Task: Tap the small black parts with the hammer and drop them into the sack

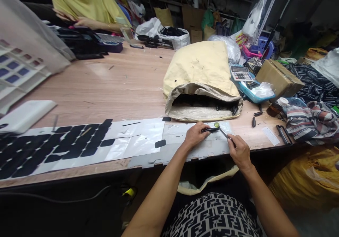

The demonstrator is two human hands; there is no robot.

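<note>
My left hand (197,136) is closed around one end of a slim black part (211,129), of a kind I cannot make out. Between the fingers of my right hand (239,150) is a thin silver pen-like tool (224,132), pointing up and left towards the black part's far end. A small round yellow-green piece (216,124) shows at the tool's tip; whether it is joined to the tool I cannot tell. Both hands are just above a grey-white sheet (182,148) along the table's front edge. Behind them lies an open cream sack (198,64) with dark pieces inside.
Black flat pieces (71,141) lie in rows on white sheeting to the left. At right are a calculator (241,73), a blue basket (261,97), a cardboard box (280,78), a brown bottle (275,109) and striped cloth (312,122). Across the table sits a person in yellow (87,5).
</note>
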